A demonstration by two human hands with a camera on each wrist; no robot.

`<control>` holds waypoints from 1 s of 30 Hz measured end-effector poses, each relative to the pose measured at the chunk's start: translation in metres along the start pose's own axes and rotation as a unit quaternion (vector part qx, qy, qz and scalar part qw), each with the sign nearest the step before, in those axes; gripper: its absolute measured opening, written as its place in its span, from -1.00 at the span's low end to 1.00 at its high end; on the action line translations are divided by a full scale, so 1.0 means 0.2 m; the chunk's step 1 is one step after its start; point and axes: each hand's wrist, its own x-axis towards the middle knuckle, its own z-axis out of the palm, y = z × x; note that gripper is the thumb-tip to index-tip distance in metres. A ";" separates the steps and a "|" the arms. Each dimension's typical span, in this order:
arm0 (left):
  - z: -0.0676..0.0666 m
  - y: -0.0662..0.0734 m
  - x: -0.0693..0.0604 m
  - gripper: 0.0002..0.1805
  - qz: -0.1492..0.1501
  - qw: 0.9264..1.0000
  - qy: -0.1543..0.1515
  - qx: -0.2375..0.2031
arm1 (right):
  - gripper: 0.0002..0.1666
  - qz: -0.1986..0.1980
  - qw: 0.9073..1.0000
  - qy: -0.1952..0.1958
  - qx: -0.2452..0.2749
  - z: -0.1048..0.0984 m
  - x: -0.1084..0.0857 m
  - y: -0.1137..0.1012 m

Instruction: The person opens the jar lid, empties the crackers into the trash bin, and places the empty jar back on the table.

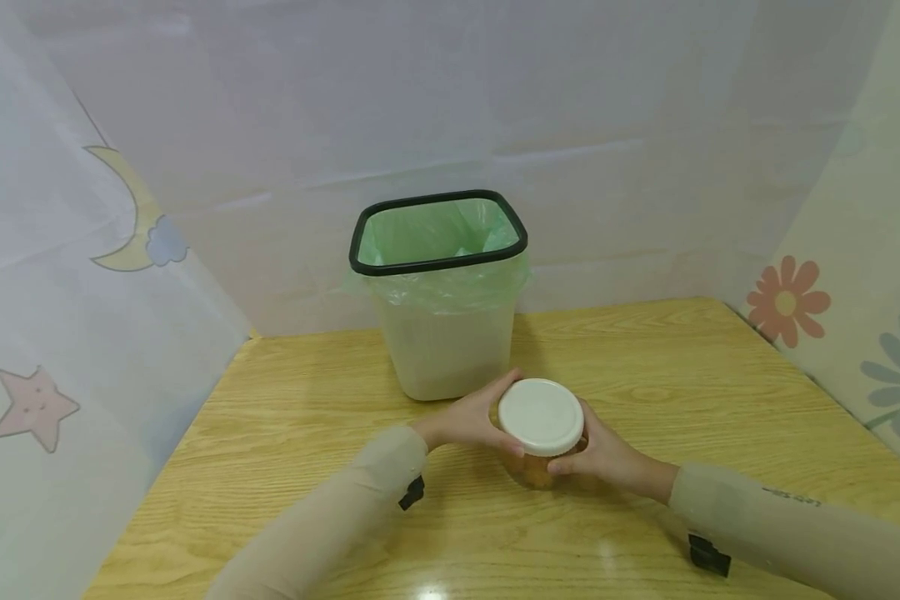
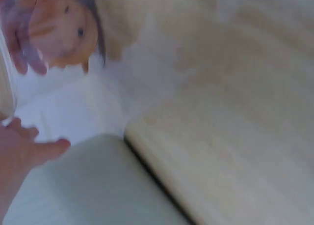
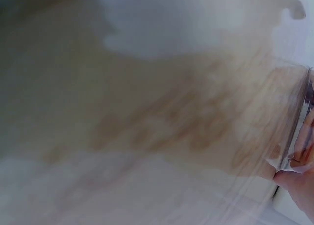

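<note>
A round jar stands low over the wooden table (image 1: pixel 285 467), seen from above in the head view. Its white lid (image 1: pixel 542 417) faces up, and the see-through jar body (image 1: pixel 534 473) looks brownish below it. From the left side, my left hand (image 1: pixel 471 418) curves thumb and fingers round the jar. My right hand (image 1: pixel 613 450) grips the opposite side, thumb at the front. Whether the base touches the table cannot be told. In the right wrist view, clear ribbed jar wall (image 3: pixel 274 117) shows beside the right thumb (image 3: pixel 294 185).
Just behind the jar stands a white waste bin (image 1: pixel 450 342) with a black rim (image 1: pixel 438 265) and a green liner bag (image 1: pixel 420 233). Printed cloth (image 1: pixel 630 192) hangs behind the table and along both sides.
</note>
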 end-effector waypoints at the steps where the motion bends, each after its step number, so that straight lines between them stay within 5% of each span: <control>1: -0.01 0.00 0.00 0.23 0.002 1.000 -0.010 0.002 | 0.23 0.001 1.000 -0.001 0.001 0.00 0.00 0.00; 7: -0.07 0.01 0.03 0.24 0.016 0.998 -0.066 -0.004 | 0.23 -0.003 1.000 -0.001 0.003 0.00 0.00 0.00; 15: -0.09 0.01 0.06 0.25 0.021 0.995 -0.095 -0.005 | 0.24 -0.007 1.000 -0.006 0.004 0.00 0.00 0.00; 22: -0.10 0.01 0.07 0.23 0.013 0.996 -0.091 0.011 | 0.23 -0.026 1.000 -0.010 0.000 0.00 0.02 0.01; 30: -0.07 0.02 0.06 0.19 0.000 0.999 -0.050 0.016 | 0.24 -0.022 1.000 -0.012 0.003 0.00 0.01 0.01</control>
